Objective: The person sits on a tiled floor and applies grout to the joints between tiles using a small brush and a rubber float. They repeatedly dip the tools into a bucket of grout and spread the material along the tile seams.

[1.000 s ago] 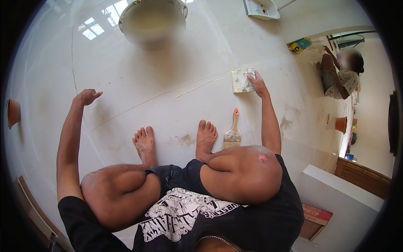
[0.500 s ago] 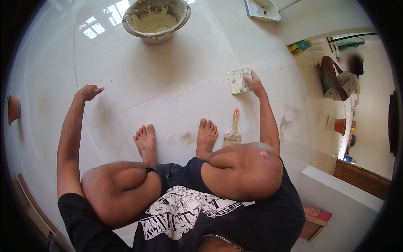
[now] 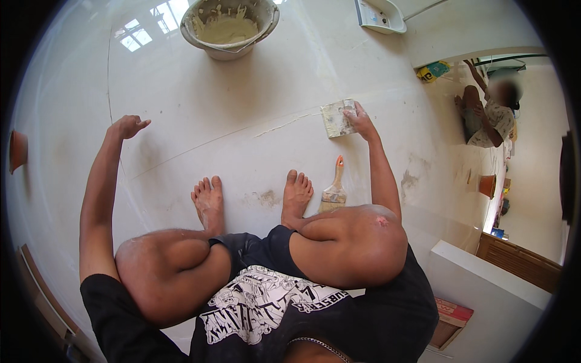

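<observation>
My right hand (image 3: 362, 121) grips a flat, square putty scraper (image 3: 334, 120), which is smeared with cream paste. The scraper lies against the pale tiled floor, at the right end of a thin line of paste (image 3: 284, 126) along a tile joint. Between my right foot and right forearm rests a wide paintbrush (image 3: 334, 190) with an orange-tipped handle. My left hand (image 3: 129, 126) hangs above the floor at the left, its fingers curled with nothing visible in them. Farther off stands a grey bucket (image 3: 227, 51) holding cream paste.
A white tray (image 3: 382, 17) lies at the far right, with a yellow-green bag (image 3: 432, 71) nearby. Another person (image 3: 490, 115) squats beyond the opening on the right. Terracotta-coloured pots (image 3: 18, 151) stand at both sides. A low white wall (image 3: 493, 272) is close on my right.
My right hand and the scraper have shifted a little to the left along the joint. My left hand stays nearly in place. The other person has raised an arm.
</observation>
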Demonstrator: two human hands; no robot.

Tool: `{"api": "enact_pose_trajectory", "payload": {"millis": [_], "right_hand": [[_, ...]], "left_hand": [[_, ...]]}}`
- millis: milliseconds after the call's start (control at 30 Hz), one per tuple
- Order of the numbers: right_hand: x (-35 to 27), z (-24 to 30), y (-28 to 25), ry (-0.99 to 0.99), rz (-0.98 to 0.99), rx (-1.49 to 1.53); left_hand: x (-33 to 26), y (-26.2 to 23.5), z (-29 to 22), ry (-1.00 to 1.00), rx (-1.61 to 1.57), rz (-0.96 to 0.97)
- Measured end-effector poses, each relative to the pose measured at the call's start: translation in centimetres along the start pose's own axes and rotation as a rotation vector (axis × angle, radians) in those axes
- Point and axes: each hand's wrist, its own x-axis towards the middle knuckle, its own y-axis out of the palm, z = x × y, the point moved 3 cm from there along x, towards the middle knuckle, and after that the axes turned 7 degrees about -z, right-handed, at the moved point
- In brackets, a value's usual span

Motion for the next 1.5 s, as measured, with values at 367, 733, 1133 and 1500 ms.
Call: {"api": "enact_pose_trajectory", "payload": {"millis": [367,733,1133,1500], "right_hand": [[-0.3,1.3,2.1,-0.062,0.042,-0.117],[-0.5,3.3,5.5,-0.124,0.096,-0.198],[-1.2,5.4,8.0,-0.161,0.174,-0.264],[-2.4,7.4,10.5,-0.179,0.185,-0.220]], "left_hand": [[-0.3,-0.3,-0.2,-0.006,0.015,-0.014],[0.7,0.4,0.6,0.016,0.003,-0.028],[0.5,0.0,-0.1,0.013,-0.029,-0.034],[0.7,0.1,-0.1,0.020,-0.036,-0.036]]}}
